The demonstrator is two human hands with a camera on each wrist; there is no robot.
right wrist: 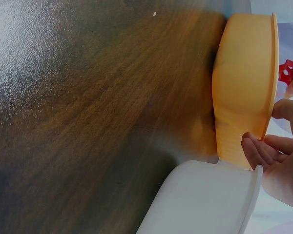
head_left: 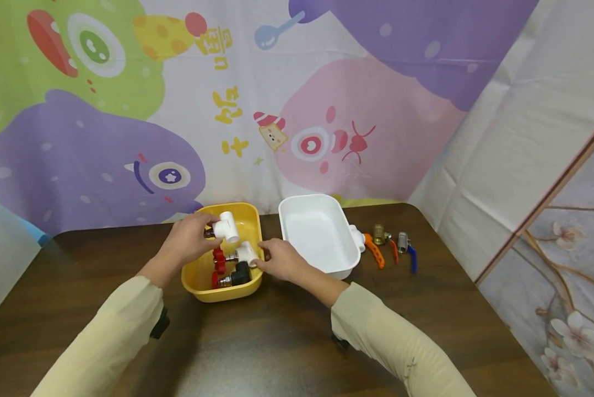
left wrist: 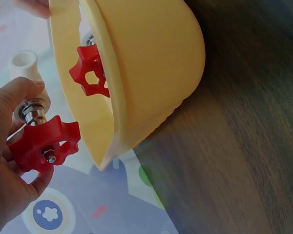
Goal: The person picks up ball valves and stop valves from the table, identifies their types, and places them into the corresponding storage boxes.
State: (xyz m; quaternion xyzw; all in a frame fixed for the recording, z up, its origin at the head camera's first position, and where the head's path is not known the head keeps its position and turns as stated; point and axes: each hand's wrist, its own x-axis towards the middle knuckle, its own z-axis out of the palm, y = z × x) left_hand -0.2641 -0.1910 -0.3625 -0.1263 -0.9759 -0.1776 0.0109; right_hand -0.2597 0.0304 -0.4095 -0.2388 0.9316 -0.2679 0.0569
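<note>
Left hand lifts a valve from the yellow bin; right hand steadies the bin's rim.

The left hand (head_left: 190,240) curls its fingers round a white valve (head_left: 226,226) with a red handwheel (left wrist: 44,145), held above the yellow bin (head_left: 198,286) near the counter's (head_left: 277,342) back edge; its long axis runs left to right, wheel end toward the palm. The right hand (head_left: 282,260) rests loosely bent fingers on the bin's right rim, beside the white bin (head_left: 339,267).
</note>
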